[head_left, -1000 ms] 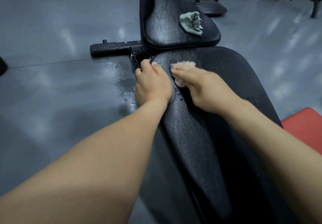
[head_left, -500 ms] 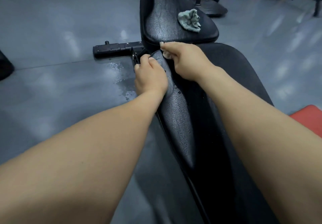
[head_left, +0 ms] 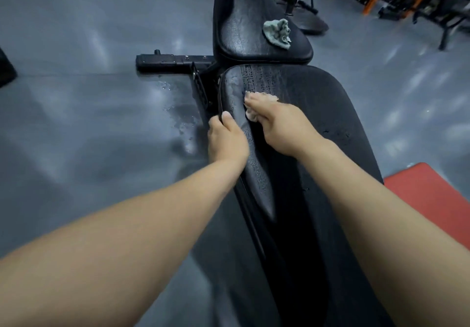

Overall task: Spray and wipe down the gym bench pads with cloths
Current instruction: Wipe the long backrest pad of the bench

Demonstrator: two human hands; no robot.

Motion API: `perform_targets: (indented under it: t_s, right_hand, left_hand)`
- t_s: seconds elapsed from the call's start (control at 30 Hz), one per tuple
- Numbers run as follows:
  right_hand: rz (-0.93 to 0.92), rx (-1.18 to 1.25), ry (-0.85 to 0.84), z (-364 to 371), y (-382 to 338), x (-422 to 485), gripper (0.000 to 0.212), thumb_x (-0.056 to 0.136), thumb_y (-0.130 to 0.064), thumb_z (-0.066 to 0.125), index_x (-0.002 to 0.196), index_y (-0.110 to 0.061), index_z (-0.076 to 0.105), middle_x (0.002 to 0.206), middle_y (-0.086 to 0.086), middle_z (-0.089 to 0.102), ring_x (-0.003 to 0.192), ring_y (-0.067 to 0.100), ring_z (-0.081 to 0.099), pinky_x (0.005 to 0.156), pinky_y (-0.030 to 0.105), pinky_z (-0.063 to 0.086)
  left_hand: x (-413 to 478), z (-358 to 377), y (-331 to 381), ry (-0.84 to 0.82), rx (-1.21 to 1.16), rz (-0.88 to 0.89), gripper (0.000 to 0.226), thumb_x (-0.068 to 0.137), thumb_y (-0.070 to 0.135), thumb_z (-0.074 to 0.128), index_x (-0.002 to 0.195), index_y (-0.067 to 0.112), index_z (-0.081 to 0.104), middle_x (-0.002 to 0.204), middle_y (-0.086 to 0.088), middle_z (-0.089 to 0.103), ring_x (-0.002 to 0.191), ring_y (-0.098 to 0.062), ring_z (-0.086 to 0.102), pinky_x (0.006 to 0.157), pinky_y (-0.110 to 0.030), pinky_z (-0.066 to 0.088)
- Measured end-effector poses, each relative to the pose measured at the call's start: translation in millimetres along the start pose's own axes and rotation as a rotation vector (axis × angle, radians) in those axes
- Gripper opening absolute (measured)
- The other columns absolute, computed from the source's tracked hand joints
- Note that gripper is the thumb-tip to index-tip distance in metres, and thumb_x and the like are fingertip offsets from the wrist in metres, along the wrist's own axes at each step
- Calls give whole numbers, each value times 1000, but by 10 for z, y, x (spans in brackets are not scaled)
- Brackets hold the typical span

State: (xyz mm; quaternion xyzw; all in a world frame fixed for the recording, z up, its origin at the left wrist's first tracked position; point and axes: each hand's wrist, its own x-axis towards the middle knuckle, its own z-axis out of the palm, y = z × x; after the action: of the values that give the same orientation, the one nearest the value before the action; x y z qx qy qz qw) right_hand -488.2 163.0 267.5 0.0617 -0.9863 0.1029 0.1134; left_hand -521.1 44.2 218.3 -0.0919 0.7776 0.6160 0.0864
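One long bench pad (head_left: pixel 318 113) runs away from me; my left fingers (head_left: pixel 225 122) grip its left edge, my right fingers (head_left: pixel 255 102) clutch a half-hidden cloth (head_left: pixel 265 96).

pale cloth (head_left: pixel 264 96) mostly under right hand (head_left: pixel 284 128), long pad (head_left: pixel 312 102) cut off below

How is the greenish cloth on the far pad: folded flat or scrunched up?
Scrunched up. The greenish cloth lies in a lumpy, wrinkled heap on the far pad.
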Motion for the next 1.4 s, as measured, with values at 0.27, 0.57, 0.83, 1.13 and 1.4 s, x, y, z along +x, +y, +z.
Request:
perform_targets:
  t_s: [0.27,0.57,0.83,1.13,1.4]
  right_hand:
    - [33,-61,-44,51,96,459,61,93,4,46,151,-15,47,159,2,43,148,22,37,120,32,30]
    - [-85,-13,32,141,29,543,53,90,-3,43,139,-15,58,136,-1,61,122,21,58,103,37,48]
    - [-130,-32,-39,136,183,578,59,93,2,44,149,-16,51,156,1,46,148,17,38,123,28,27]
    - [-152,34,17,132,-6,762,54,88,-4,39,135,-15,63,133,-3,62,119,18,59,103,29,46]
    - [-207,-31,-1,155,41,723,58,87,0,44,140,-20,61,148,-6,54,134,15,52,109,32,45]
  left_hand:
    - [-119,145,-130,141,-71,-16,48,109,45,18,128,17,52,131,-12,61,118,-35,55,81,-35,31]
    - [-123,120,-161,133,-101,-36,46,108,40,18,131,21,53,132,-7,62,117,-34,56,86,-36,38]
    - [-102,111,-166,122,-81,-27,44,109,38,20,136,22,52,138,-5,59,122,-33,52,90,-38,38]
    - [-106,91,-165,110,-42,-38,46,109,40,19,140,26,50,138,1,60,120,-29,56,84,-34,34]
    - [-85,95,-173,111,-2,-31,45,109,41,19,139,26,50,137,-2,61,118,-33,57,82,-35,34]
